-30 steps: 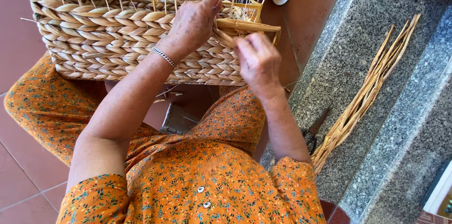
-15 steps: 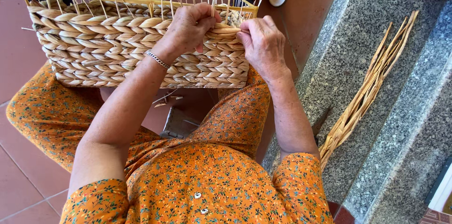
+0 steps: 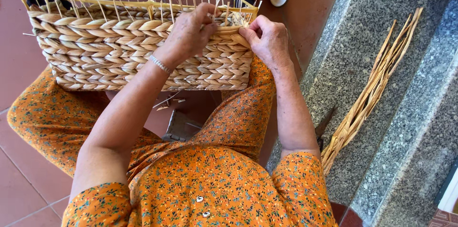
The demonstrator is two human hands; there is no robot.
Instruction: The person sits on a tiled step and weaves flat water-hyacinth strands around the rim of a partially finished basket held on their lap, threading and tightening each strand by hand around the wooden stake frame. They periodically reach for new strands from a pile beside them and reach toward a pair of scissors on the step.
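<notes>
The left hand point(image 3: 191, 29) and right hand point(image 3: 268, 40) pinch a straw strand point(image 3: 234, 34) at the woven basket point(image 3: 119, 50)'s right rim corner. Its inside is hidden. The basket rests on the lap.

The basket point(image 3: 119, 50) is woven from thick braided straw-like fibre, pale, matt and rough, with thin stiff stakes standing out of its rim. The loose bundle of strands point(image 3: 367, 98) looks dry and slightly glossy. The step point(image 3: 381, 26) is speckled grey stone. The floor tiles point(image 3: 19, 179) are smooth reddish ceramic. The dress point(image 3: 214, 179) is soft printed cloth.
</notes>
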